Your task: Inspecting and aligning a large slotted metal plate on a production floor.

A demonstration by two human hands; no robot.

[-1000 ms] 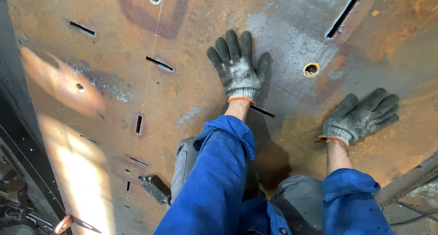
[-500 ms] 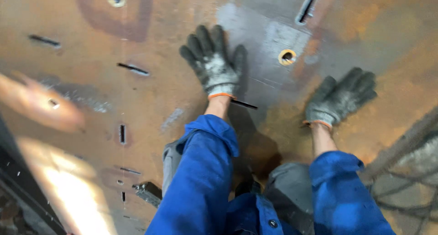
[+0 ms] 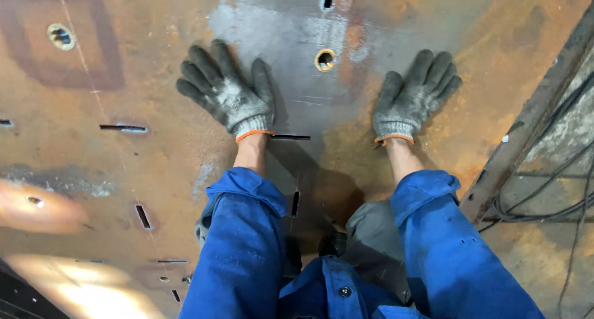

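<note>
My left hand (image 3: 229, 93) in a dirty grey knit glove lies flat on a large rusty steel plate (image 3: 136, 77), fingers spread and holding nothing. My right hand (image 3: 414, 96), gloved the same way, also rests flat and spread on the plate. A small round hole with a bright rim (image 3: 325, 60) sits between the two hands, slightly beyond them. A narrow cut slot (image 3: 291, 137) lies just beside my left wrist. Blue sleeves cover both forearms.
Several narrow slots (image 3: 124, 128) and another round hole (image 3: 60, 37) are cut into the plate at the left. A rusty steel bar (image 3: 532, 115) runs diagonally along the right edge, with dark cables (image 3: 557, 195) on the floor past it. My grey-trousered knees (image 3: 371, 238) are below.
The view has swung to the right, so both hands sit further left in the picture. Both hands stay flat on the plate. The steel bar and cables have come into view at the right.
</note>
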